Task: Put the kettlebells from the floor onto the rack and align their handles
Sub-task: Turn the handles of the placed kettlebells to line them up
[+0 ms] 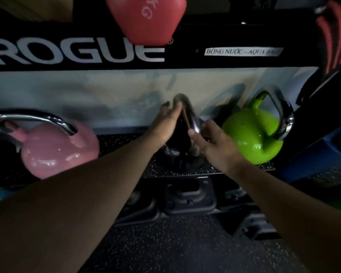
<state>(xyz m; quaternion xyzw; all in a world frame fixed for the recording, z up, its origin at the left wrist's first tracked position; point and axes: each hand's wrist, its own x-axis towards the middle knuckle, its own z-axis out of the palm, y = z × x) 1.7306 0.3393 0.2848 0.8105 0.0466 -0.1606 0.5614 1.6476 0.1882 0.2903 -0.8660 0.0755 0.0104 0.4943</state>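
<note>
Three kettlebells stand on the low rack shelf [185, 171]. A black kettlebell [175, 152] with a chrome handle is in the middle. My left hand [166, 123] lies against the left side of that handle with fingers pointing up. My right hand [215, 146] holds the handle's right side low down, thumb across it. A pink kettlebell [55, 150] stands to the left, its handle running left to right. A green kettlebell [252, 134] stands to the right, its handle turned edge-on towards me.
A black rack beam [77, 54] with white lettering runs above the shelf. A red dumbbell end [146, 18] sticks out above it. A blue object [313, 154] sits at right. Black rack feet [189, 196] stand on the speckled floor below.
</note>
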